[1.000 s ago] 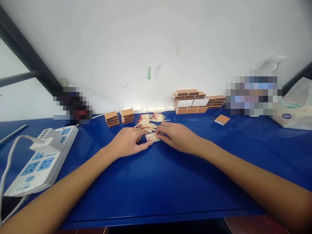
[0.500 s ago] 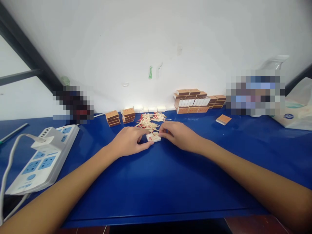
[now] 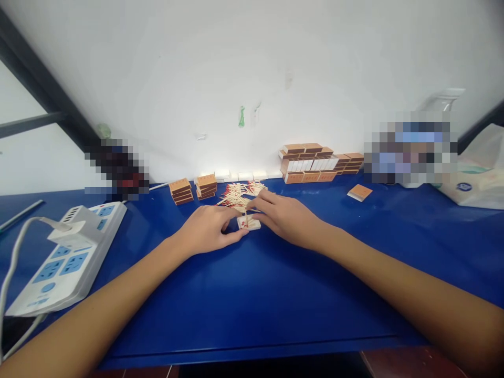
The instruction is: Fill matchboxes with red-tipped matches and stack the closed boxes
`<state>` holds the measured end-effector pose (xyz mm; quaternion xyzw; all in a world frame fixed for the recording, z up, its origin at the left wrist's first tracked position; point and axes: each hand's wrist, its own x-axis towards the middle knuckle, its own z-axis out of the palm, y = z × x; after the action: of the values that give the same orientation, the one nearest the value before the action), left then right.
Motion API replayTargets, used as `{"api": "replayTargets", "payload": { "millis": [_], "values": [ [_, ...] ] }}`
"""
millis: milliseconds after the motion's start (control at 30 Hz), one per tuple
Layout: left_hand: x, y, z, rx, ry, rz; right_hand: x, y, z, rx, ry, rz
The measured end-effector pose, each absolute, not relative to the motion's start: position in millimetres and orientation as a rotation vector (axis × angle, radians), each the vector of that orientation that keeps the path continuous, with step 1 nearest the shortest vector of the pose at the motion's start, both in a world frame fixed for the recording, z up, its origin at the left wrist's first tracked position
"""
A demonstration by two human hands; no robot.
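Observation:
A small white matchbox tray (image 3: pixel 255 224) with a few red-headed matches in it lies on the blue table. My left hand (image 3: pixel 208 228) grips its left end between thumb and fingers. Over the tray's far right side, my right hand (image 3: pixel 281 212) has its fingertips drawn together on a match (image 3: pixel 247 219), which points down into the tray. Just behind is a loose pile of matches (image 3: pixel 236 195), heads mostly to the left; my right fingers cover part of it.
Matchbox stacks stand behind left (image 3: pixel 181 191) and behind right (image 3: pixel 309 163) along the wall. One matchbox cover (image 3: pixel 359 192) lies apart on the right. A white power strip (image 3: pixel 84 268) with a plug and cable sits at left, a plastic bag (image 3: pixel 482 176) at far right.
My right hand has shifted slightly left over the tray, and a match now shows upright below its fingertips. My left hand keeps its hold on the tray.

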<state>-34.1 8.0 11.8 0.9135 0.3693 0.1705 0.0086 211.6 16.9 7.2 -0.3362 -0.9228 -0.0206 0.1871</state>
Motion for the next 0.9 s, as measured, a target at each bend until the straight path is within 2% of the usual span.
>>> {"api": "replayTargets", "payload": {
  "millis": [200, 633, 900],
  "values": [
    [-31.8, 5.8, 14.1, 2.864, 1.128, 0.508, 211.6, 19.5, 1.1, -0.792, -2.635, 0.03],
    [-32.4, 6.7, 11.7, 2.851, 1.141, 0.554, 210.4, 19.2, 4.6, -0.937, -2.557, 0.061],
    [-32.0, 6.4, 13.5, 2.84, 1.154, 0.489, 210.3, 14.1, 4.7, -0.872, -2.571, 0.244]
  ]
}}
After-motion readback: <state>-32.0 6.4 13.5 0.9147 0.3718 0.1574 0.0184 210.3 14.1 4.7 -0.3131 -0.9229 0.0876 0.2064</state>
